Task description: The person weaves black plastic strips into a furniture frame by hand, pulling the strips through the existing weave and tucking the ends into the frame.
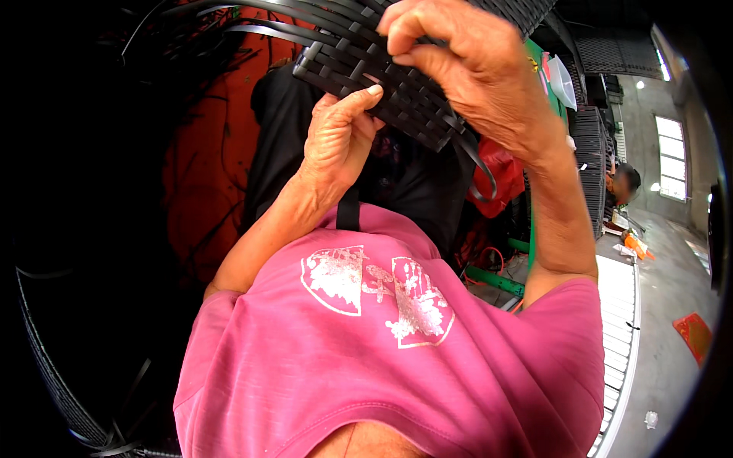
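Observation:
A black panel woven from flat plastic strips [416, 114] lies across the top middle, above my lap. My left hand [336, 141] grips its near edge, thumb on top and fingers underneath, mostly hidden. Over the panel's right part, my right hand [477, 57] is raised with thumb and index finger pinched together. Whatever is in that pinch, if anything, I cannot make out. Long loose black strips [279, 30] run off the panel's far left side. One more strip end [485, 172] curls down from its right corner.
Scraps of strip litter the red floor [202, 160] at left. A red plastic bag [500, 179] and green bars [496, 281] are at right. Beyond stand a white bowl [563, 82], a stack of dark woven pieces [589, 164] and another person [624, 183]. The far left is very dark.

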